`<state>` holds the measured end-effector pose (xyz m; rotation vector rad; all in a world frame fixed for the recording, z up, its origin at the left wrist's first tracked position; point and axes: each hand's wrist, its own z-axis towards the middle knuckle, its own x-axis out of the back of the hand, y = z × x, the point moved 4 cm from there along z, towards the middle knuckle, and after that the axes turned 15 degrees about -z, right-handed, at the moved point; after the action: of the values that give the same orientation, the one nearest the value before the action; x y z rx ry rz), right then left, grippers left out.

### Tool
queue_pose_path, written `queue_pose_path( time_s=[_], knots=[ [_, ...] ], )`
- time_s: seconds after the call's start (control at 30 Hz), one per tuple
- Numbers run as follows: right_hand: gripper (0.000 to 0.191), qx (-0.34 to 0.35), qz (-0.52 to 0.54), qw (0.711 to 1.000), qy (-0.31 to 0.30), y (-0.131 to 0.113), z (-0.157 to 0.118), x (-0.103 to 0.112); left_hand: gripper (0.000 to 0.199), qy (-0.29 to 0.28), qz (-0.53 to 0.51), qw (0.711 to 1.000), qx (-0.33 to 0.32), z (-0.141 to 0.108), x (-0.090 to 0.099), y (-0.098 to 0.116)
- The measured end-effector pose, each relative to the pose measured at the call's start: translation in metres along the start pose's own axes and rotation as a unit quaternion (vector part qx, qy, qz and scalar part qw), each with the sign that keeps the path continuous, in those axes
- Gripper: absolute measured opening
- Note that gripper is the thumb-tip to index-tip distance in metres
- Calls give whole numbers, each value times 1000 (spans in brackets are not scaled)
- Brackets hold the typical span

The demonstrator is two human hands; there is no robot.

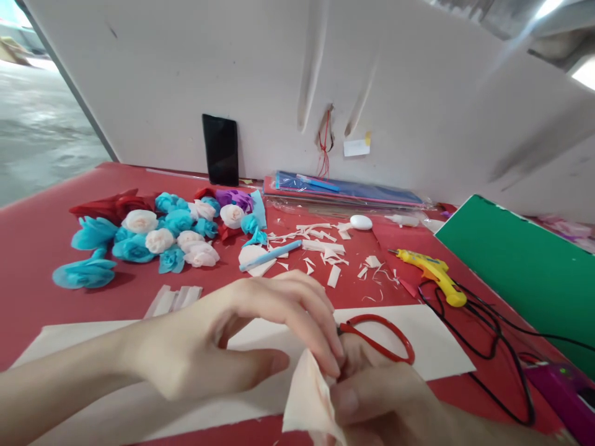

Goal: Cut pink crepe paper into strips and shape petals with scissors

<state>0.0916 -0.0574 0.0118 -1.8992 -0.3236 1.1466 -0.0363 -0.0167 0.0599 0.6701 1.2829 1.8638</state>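
My right hand (390, 396) pinches a cream piece of crepe paper (307, 396) between thumb and fingers, low in the view. Reaching in from the left, my left hand (242, 328) has its fingers curved over the paper's upper edge, close to the right fingertips. Its thumb stands apart from the fingers. Behind the right hand, red-handled scissors (409, 347) lie on a white sheet (432, 334); their blades are mostly hidden by my hands.
Blue, white, purple and red paper flowers (176, 220) are heaped left. Paper scraps (325, 248) and a light-blue pen (272, 255) lie ahead. A yellow glue gun (434, 272) with black cable (525, 396), and a green board (515, 279), stand right. A phone (220, 148) leans on the wall.
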Motion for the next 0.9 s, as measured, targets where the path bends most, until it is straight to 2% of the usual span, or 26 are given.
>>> queue_pose_path(
  time_s=[0.13,0.27,0.43,0.5,0.57,0.6,0.63,0.7,0.73,0.8,0.9],
  knots=[
    [33,12,10,999,-50,-6,0,-5,44,24,15,999,-44,0,1,-5],
    [34,21,6,999,-48,-10,2,-8,31,21,3,998,-57,3,2,-6],
    [24,10,12,998,-64,-6,2,-7,15,56,-25,996,-58,6,2,-3],
    [27,26,-18,999,-34,-8,2,-5,12,98,-40,993,-48,5,4,-4],
    [34,51,-122,991,31,-13,2,-1,10,153,-64,986,-26,3,6,-7],
    [32,64,-207,973,81,-16,2,1,10,174,-78,982,-8,2,6,-8],
    [24,77,-303,940,133,-19,1,3,11,191,-91,977,6,2,6,-10],
    [5,91,-466,852,220,-25,-2,5,13,208,-111,971,32,1,3,-12],
    [7,97,-518,813,249,-27,-3,5,13,215,-116,969,42,0,2,-13],
    [12,132,-568,769,260,-32,-6,2,11,236,-126,962,53,0,-1,-14],
    [3,221,-594,733,248,-41,-12,-4,13,264,-145,949,97,-1,-6,-18]
  ],
)
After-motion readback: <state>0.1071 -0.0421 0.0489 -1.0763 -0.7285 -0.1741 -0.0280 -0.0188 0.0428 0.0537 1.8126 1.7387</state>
